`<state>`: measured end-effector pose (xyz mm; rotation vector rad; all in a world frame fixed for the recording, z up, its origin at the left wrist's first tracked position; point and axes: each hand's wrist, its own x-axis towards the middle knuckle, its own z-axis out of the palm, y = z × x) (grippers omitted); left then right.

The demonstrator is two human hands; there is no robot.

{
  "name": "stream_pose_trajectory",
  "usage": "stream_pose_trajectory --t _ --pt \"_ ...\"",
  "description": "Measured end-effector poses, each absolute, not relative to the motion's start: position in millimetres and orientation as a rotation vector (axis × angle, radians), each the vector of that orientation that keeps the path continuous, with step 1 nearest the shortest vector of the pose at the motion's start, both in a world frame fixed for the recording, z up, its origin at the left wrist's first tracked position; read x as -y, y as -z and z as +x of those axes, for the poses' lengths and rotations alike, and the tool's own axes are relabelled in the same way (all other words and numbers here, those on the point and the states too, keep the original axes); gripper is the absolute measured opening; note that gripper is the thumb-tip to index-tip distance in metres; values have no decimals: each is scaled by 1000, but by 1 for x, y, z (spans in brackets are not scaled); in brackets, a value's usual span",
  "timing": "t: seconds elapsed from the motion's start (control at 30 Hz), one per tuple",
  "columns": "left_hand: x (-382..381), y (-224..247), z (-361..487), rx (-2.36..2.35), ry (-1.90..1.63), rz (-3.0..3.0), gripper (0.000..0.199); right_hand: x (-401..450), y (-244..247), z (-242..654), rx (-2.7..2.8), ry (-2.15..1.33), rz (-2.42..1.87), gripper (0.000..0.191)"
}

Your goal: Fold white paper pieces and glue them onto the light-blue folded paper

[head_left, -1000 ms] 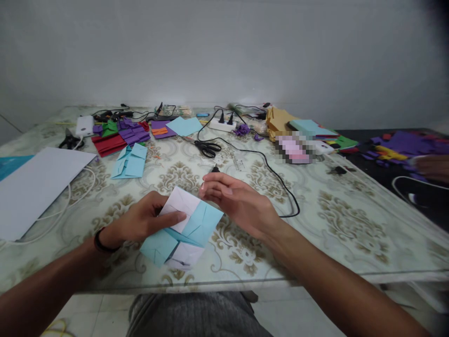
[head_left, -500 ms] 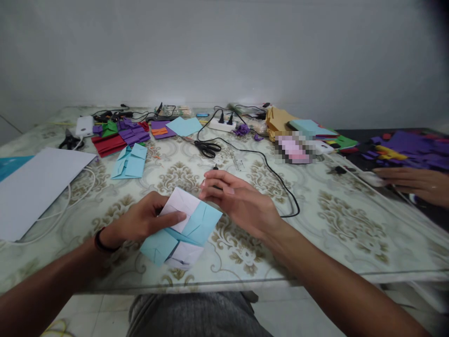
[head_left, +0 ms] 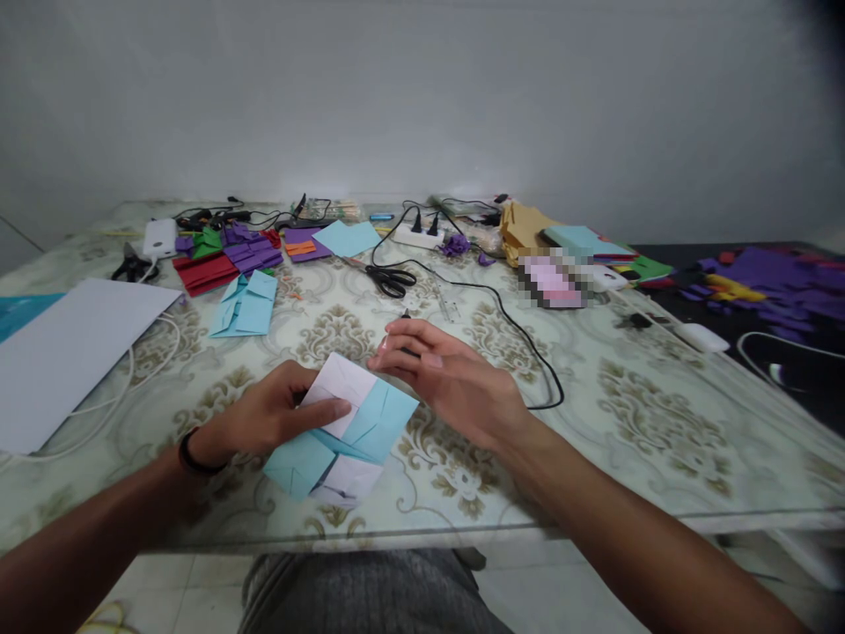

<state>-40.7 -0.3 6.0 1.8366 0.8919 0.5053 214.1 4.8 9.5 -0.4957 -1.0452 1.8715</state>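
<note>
Between the thumb and fingers of my left hand is a folded paper piece made of light blue and white squares. It is tilted over the near part of the table, its folded faces towards me. My right hand hovers just to the right of the paper, apart from it, with its fingers stretched out and nothing visible in them. A dark-tipped item shows partly behind the right fingertips; its kind is hidden. Farther left lies another light blue folded paper.
Black-handled scissors lie beyond my hands. A black cable runs from the white power strip across the table. Large white sheets lie at left, coloured papers at the back, and purple scraps on a dark surface at right.
The other person's hand at the right has left the view, uncovering a white device there. My hands and the held paper have barely moved.
</note>
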Motion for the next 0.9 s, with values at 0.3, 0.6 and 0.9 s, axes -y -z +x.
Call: stream_pose_trajectory --t 0.3,0.6,0.9 --pt "1 -6 -41 -861 -518 1822 40 -5 -9 214 1056 -1873 -477 35" --pt "1 -6 -41 -896 -499 1826 42 -6 -9 215 1074 -1862 -458 35" --pt "0 -5 -41 -882 -512 1804 41 -6 -6 215 1153 -1771 -512 31"
